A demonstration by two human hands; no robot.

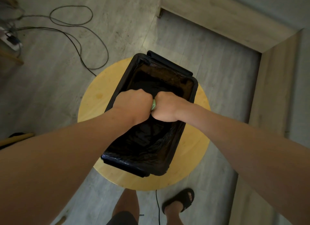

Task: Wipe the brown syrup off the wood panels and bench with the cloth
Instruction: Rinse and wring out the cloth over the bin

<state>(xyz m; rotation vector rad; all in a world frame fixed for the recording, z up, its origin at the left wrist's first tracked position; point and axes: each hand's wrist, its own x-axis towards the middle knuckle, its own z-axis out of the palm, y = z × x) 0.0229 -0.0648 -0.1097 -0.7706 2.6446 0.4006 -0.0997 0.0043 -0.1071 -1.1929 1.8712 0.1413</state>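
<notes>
At far left a power strip (10, 40) lies on the floor, and black cables (78, 45) loop away from it toward the round wooden stool (94, 99). Over the stool, our left hand (134, 105) is balled into a tight fist. Our right hand (165, 108) is pressed against it, fisted the same way. Only a sliver of the pale green cloth (153, 105) shows between them. Both hands grip it, and we judge we are wringing it out above the black lined bin (195, 90) that stands on the stool. Further right, a wood panel (275, 94) runs along the floor. We see no syrup plainly from here.

We judge several risks. The bin fills most of the stool's top, so a hard push on its rim could slide or tip it. Drips that miss the liner would land on the stool or floor and spread the mess. Liquid reaching the cables or strip would be a hazard. A cloth wrung too little would smear syrup rather than lift it.
</notes>
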